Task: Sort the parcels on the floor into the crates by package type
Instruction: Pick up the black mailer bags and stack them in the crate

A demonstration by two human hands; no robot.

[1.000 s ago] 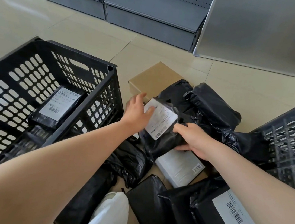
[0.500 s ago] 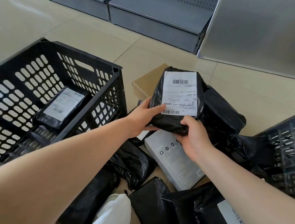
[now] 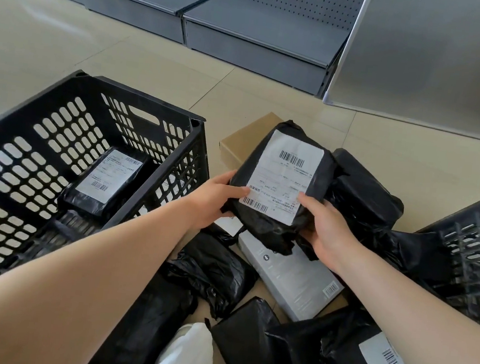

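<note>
Parcels point(image 3: 213, 271) piled on beige tiled floor point(image 3: 69, 42).

Open top on left crate point(image 3: 196, 135), one black parcel point(image 3: 104, 180) inside, rest of its base free. Bare floor point(image 3: 162, 62) beyond crate up to shelving point(image 3: 249, 33). Pile of bags point(image 3: 216, 272) + grey box point(image 3: 293, 280) crowding floor btwn the crates; right crate point(image 3: 473, 253) walls off right side.

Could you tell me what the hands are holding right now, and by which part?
Both hands hold one black labelled parcel by its near end: the left hand at the left corner, the right hand at the right corner.
</note>
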